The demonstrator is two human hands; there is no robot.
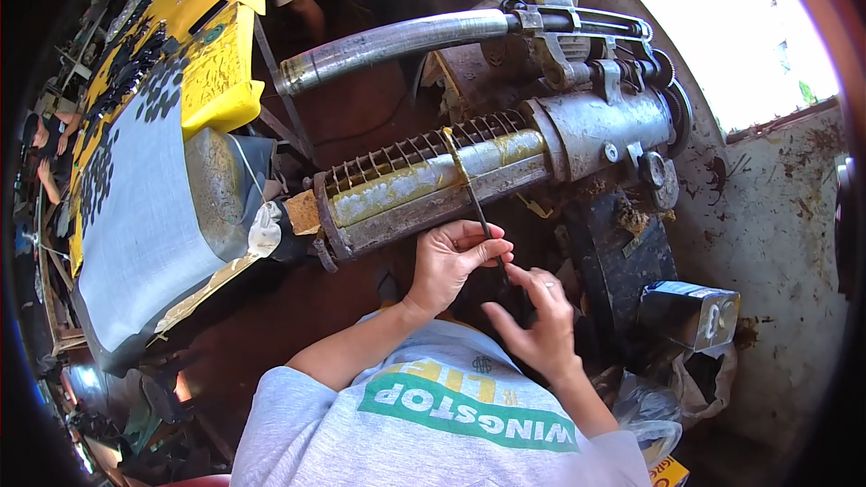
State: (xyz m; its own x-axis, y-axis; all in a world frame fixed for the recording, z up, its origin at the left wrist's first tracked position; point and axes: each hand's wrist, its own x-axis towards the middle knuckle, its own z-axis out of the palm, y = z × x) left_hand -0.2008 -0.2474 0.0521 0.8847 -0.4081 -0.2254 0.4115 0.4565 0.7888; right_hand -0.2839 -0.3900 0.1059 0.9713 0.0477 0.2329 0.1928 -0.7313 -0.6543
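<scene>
My left hand (448, 263) pinches a thin dark strip (481, 213) between thumb and fingers. The strip runs up from there across a yellow-coated metal roller (406, 188), and its upper part is smeared with yellow. My right hand (543, 314) is just to the right of the strip's lower end, thumb spread away from the fingers. Whether its fingertips touch the strip, I cannot tell. The roller belongs to a machine (609, 122) with a grey metal housing. A row of wire coils (397, 155) lines the roller's far side.
A curved metal tube (397, 47) reaches left above the roller. At left, a table with a grey sheet (149, 225) and yellow cover (216, 72) bears many small dark pieces. A rectangular tin (690, 314) stands at right, above plastic bags (648, 401). Other people's hands (50, 176) show far left.
</scene>
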